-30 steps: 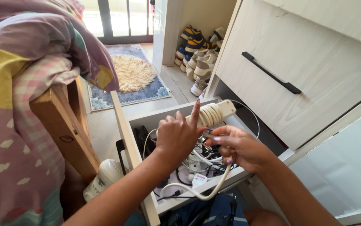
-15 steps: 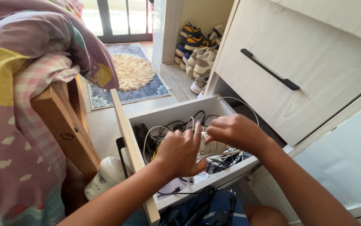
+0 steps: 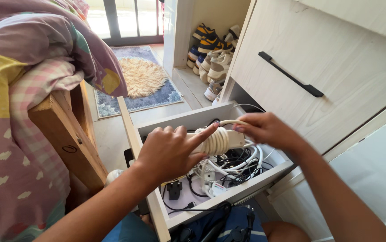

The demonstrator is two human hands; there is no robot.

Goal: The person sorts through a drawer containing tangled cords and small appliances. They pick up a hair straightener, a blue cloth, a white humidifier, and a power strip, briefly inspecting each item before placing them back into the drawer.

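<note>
**Power strip with wound cord held over the open drawer**

Power strip (image 3: pixel 222 140), cream in colour, has its own thick cord wound many times around its body, and it is held in the air just above the open drawer (image 3: pixel 181 122). The left hand (image 3: pixel 168 153) takes it from the near side: the index finger lies stretched along the top of the coil and points toward the far end, while the other fingers are curled around the near end of the strip. The thumb is hidden under the hand, so I cannot tell how it presses. The right hand (image 3: pixel 267 128) is at the far end of the strip. Its fingers are bent together over the last loop of cord, which rises in a small arc above the strip; the hand is a little blurred, so the exact pinch is not clear.

Under the strip, inside the drawer, lies a tangle of white and black cables (image 3: pixel 228 163) with a black plug (image 3: pixel 174 189) near the front wall. The drawer belongs to a pale wooden cabinet with a black handle (image 3: pixel 290 75). To the left stands a wooden bed frame (image 3: pixel 67 139) covered with a patterned quilt (image 3: pixel 18 89). Further back are a round fluffy rug (image 3: pixel 141 78) and several shoes (image 3: pixel 213 54) on a low shelf.
</note>
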